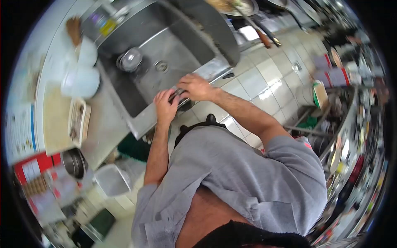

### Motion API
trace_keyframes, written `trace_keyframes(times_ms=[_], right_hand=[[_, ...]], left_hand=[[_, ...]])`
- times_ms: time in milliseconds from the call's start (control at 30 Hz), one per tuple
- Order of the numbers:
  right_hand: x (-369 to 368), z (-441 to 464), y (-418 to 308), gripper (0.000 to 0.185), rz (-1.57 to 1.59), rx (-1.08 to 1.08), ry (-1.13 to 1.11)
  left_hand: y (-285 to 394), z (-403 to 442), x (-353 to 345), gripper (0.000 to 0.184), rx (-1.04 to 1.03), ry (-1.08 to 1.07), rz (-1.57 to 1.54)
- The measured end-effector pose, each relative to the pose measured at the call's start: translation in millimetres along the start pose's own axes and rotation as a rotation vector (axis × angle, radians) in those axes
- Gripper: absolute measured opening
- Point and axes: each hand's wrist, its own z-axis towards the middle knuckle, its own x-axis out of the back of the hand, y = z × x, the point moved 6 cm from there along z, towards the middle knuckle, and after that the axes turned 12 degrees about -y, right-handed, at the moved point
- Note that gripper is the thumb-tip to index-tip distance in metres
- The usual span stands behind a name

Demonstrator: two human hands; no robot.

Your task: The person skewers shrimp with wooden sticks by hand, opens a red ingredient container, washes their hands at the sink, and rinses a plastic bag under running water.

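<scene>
As I stand at the front of the stainless-steel sink [211,69], its broad basin opens away from me, filling most of the space ahead of my hands. The counter [103,130] runs along my left, and on it lies a long white tray [86,120] with something brownish inside, too blurred for me to name. My right hand [195,87] is over the sink's front rim, its fingers bent; whether they are clamped on anything, I cannot tell. My left hand [165,107] is just beside it at the same rim. Down in the basin, small metal bowls [131,60] sit well apart from both hands, to the left of the drain strainer [161,66]. Smallest is the dark item [172,98] at the rim, between my hands; my left thumb and fingers look closed on it, though blur hides what it is. I judge the step in hand to be close two-handed handling of it, and the next move would call for a firm left hold and a clear grip from my right fingers.
</scene>
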Motion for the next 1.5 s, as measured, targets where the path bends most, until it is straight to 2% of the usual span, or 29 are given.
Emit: trace_keyframes(times_ms=[67, 133, 200, 433, 533, 667, 767, 833, 933, 1033, 1100, 1133, 1233, 1300, 1500], right_hand=[[3, 6, -8, 0.018, 0.022, 0.036, -0.061], [-6, 11, -7, 0.017, 0.031, 0.039, -0.102], [-11, 13, -7, 0.014, 0.01, 0.113, -0.051], [-15, 5, -8, 0.011, 0.031, 0.158, 0.041], [-12, 3, -9, 0.015, 0.001, 0.181, 0.106], [10, 4, -6, 0.022, 0.082, 0.123, 0.022], [24, -7, 11, 0.029, 0.147, 0.048, -0.034], [21, -13, 24, 0.033, 0.182, 0.01, -0.068], [11, -17, 29, 0.036, 0.187, 0.076, -0.098], [15, -17, 23, 0.032, 0.194, 0.042, -0.087], [29, -15, 13, 0.026, 0.126, 0.039, 0.057], [26, -16, 14, 0.026, 0.129, 0.037, 0.055], [15, -12, 20, 0.024, 0.083, 0.099, -0.026], [11, -13, 20, 0.018, 0.11, 0.153, -0.014], [11, -6, 29, 0.018, 0.102, 0.284, -0.14]], left_hand=[[-6, -4, -1, 0.017, 0.058, 0.035, -0.022], [-4, -5, -3, 0.016, 0.019, 0.006, 0.007], [-3, -5, -3, 0.015, 0.006, 0.014, 0.038], [4, -3, -6, 0.014, -0.103, 0.025, 0.066], [3, -3, -9, 0.016, -0.075, 0.005, 0.08], [1, -4, -7, 0.017, -0.016, -0.01, -0.001], [12, 1, 7, 0.018, 0.057, 0.065, -0.026], [22, 11, -2, 0.021, -0.017, -0.075, 0.051], [13, 18, -21, 0.023, -0.002, -0.161, 0.158], [14, 16, -19, 0.022, -0.021, -0.143, 0.161], [26, 21, -15, 0.02, -0.047, -0.112, 0.174], [31, 21, -13, 0.017, -0.071, -0.08, 0.186], [24, 26, -22, 0.012, -0.087, -0.127, 0.233], [21, 25, -25, 0.013, -0.112, -0.146, 0.217], [16, 29, -28, 0.015, -0.195, -0.213, 0.172]])
